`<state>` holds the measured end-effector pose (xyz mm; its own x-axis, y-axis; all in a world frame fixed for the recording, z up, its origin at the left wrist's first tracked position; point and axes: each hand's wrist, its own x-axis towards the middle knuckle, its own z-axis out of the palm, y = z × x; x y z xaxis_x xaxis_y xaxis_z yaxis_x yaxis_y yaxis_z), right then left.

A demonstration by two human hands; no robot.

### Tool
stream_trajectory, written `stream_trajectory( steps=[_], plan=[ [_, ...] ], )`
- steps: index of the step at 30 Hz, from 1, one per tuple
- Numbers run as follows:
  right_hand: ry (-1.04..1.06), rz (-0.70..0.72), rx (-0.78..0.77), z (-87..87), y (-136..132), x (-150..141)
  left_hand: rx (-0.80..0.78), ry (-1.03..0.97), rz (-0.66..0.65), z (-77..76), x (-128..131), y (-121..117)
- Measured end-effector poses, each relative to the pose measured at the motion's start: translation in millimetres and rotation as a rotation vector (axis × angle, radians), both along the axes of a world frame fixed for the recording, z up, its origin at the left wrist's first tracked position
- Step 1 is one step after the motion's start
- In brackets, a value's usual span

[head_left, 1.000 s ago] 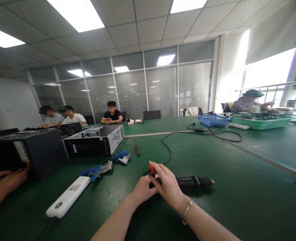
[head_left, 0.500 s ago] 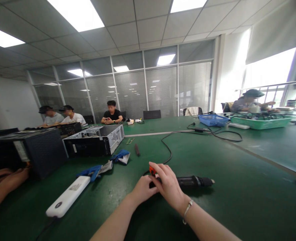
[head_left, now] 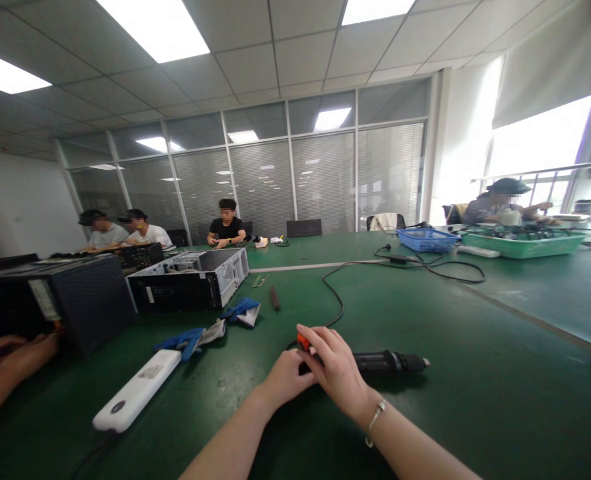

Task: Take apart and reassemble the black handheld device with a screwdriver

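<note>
Orange piece [head_left: 302, 341] turned — fingers [head_left: 327, 340] curled over

The held piece [head_left: 303, 342] is orange-red, the driver [head_left: 388, 362] black, the open case [head_left: 175, 291] black and silver. The table [head_left: 450, 327] is deep green; the gloves [head_left: 191, 343] mix blue with greyish white; the stick [head_left: 274, 298] is dull brown. One basket [head_left: 425, 240] is blue, another basket [head_left: 525, 248] green (brighter than the table). Blinds [head_left: 320, 193] carry fine horizontal stripes.

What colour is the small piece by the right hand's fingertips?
The small piece is orange-red, shown in the head view.
</note>
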<state>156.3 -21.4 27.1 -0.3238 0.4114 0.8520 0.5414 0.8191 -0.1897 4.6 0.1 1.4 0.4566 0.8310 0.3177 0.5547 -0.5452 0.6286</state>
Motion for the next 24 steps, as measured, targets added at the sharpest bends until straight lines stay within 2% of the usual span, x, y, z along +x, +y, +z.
stream_trajectory(
  steps=[6, 12, 18, 24],
  plan=[
    [0.019, 0.012, -0.039, -0.9, -2.3, -1.4, 0.014, -0.005, -0.017, 4.2, 0.0, -1.8],
    [0.006, 0.020, -0.001, 3.4, -5.2, -0.6, -0.009, 0.026, -0.001, 5.6, 0.4, -2.2],
    [0.046, -0.002, 0.025, -1.0, 1.2, 1.1, -0.024, 0.033, -0.011, 5.3, 0.2, -2.7],
    [0.032, 0.079, -0.018, 0.3, -2.6, -0.3, -0.007, 0.062, 0.011, 3.9, 0.1, -1.0]
  ],
)
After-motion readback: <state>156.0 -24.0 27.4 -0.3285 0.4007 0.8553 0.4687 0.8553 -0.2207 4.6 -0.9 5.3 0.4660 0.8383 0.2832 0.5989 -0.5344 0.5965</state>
